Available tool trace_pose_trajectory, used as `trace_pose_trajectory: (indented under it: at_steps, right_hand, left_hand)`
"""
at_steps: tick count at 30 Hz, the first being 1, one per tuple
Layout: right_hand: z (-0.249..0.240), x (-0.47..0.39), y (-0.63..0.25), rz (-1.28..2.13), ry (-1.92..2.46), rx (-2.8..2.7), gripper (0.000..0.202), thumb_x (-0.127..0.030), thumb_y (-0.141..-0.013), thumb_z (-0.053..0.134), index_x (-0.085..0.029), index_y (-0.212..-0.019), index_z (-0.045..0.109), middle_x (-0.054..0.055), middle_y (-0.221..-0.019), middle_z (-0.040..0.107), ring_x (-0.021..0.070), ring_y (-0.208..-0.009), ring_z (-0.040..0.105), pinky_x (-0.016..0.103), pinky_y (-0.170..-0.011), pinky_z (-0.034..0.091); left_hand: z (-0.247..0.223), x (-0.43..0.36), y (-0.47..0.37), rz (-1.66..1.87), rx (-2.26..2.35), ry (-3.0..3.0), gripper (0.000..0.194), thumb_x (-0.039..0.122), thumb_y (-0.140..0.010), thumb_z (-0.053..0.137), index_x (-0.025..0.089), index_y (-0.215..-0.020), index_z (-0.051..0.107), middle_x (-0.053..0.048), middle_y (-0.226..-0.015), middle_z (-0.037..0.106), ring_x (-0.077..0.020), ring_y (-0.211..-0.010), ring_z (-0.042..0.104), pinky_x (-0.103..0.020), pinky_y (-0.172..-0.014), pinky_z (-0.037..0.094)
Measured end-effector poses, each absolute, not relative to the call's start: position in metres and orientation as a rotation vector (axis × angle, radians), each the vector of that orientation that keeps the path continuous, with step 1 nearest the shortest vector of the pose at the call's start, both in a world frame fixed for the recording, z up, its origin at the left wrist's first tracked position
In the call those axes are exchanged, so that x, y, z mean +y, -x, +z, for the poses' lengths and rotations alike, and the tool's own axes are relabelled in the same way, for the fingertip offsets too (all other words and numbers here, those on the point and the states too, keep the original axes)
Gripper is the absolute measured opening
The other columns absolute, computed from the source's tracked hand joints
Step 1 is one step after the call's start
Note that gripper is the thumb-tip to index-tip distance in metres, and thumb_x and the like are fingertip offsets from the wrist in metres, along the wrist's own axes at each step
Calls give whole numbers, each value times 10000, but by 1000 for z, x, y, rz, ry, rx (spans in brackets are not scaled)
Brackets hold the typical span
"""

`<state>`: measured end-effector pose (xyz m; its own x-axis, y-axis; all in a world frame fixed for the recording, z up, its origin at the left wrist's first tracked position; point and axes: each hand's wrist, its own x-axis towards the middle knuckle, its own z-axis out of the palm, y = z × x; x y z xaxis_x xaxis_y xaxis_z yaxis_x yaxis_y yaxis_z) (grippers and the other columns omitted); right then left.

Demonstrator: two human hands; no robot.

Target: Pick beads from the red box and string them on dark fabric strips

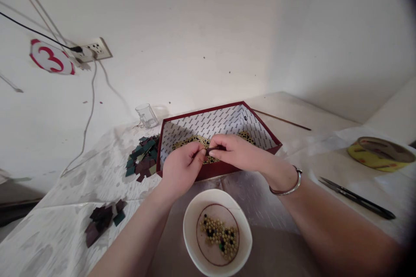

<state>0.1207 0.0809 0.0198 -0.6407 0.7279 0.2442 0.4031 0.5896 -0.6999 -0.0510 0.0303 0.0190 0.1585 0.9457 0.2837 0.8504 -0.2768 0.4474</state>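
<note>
My left hand (183, 164) and my right hand (238, 149) meet over the near side of a red-rimmed box (214, 173). Both are closed in a pinch on a small dark piece (208, 151) whose kind I cannot make out; the fingers cover most of it. Inside the box, whose lining is white and printed, lie many small pale and dark beads (191, 139). Just below my hands stands a white bowl (191, 220) with pale, black and a few green beads (224, 236) at its bottom.
Left of the box is a heap of green and brown square pieces (143, 158), with a smaller pile (101, 220) nearer. A clear glass (147, 116) stands behind. To the right are tweezers (357, 198), a roll of yellow tape (364, 160) and a thin stick (282, 119).
</note>
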Motion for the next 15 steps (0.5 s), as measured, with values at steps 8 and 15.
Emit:
trace_pose_trajectory:
  at_steps: [8, 15]
  right_hand:
    - [19, 80, -119, 745, 961, -2271, 232, -305, -848, 433, -184, -652, 457, -29, -614, 459, 100, -590, 403, 238, -543, 287]
    - [19, 80, -120, 805, 931, -2311, 82, -247, -784, 527, -186, -737, 498, -27, -687, 522, 102, -638, 447, 232, -570, 309]
  left_hand:
    - [19, 31, 51, 755, 1776, -2261, 249, 340, -885, 364, 210, -747, 526, 32, -654, 540, -121, -623, 471, -237, -549, 271]
    - [18, 30, 51, 752, 1792, -2255, 254, 347, -886, 369, 212, -725, 512, 41, -645, 530, -116, -618, 469, -236, -543, 259]
